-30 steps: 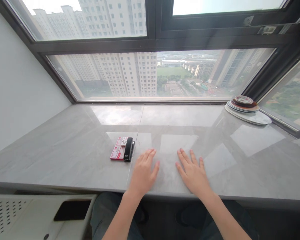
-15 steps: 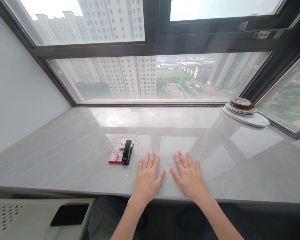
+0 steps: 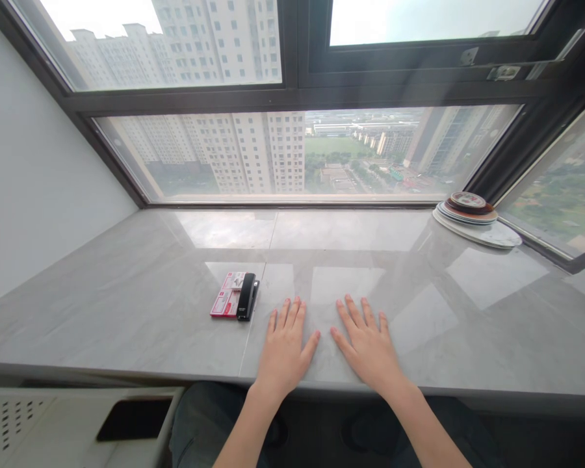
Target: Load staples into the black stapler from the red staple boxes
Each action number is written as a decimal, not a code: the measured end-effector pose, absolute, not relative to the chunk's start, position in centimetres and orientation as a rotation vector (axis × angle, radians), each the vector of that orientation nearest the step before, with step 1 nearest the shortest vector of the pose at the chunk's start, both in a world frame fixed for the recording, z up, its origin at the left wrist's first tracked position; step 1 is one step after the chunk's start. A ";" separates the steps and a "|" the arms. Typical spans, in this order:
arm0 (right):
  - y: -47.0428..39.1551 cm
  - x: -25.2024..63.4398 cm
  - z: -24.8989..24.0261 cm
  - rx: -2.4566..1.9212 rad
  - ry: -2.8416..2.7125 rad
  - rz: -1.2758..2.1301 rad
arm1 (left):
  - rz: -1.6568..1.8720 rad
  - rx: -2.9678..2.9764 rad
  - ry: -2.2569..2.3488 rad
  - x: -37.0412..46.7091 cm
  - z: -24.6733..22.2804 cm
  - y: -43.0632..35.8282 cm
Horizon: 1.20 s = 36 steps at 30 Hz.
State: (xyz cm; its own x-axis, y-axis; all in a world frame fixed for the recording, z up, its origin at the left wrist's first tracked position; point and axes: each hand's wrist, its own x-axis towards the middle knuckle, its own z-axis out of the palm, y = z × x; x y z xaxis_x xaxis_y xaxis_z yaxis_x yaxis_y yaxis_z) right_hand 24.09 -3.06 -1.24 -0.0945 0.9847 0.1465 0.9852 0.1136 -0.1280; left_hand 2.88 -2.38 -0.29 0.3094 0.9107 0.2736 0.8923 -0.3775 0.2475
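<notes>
My left hand lies flat on the grey marble-look counter, palm down with fingers spread, holding nothing. To its right, my right hand rests flat in the same way, fingers apart, with a gap between the two thumbs. A black stapler is beyond and to the left of my left hand, apart from it. Red-and-white small boxes lie against the stapler's left side.
A stack of round plates and coasters sits at the back right by the window frame. A pale wall bounds the left. Below the counter at lower left is a light perforated surface with a dark cutout.
</notes>
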 end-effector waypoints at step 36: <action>-3.3 24.1 -1.1 -1.954 -2.152 -0.001 | 0.586 2.525 1.700 2.8 -0.7 -2.2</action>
State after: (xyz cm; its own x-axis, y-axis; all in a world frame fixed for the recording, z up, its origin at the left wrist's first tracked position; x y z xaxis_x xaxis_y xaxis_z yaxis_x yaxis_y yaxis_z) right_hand 24.07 -3.28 -1.06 -0.0814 0.9815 0.1731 0.9818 0.1089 -0.1558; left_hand 2.83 -2.19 -0.69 0.3273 0.9009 0.2852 0.8851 -0.3980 0.2413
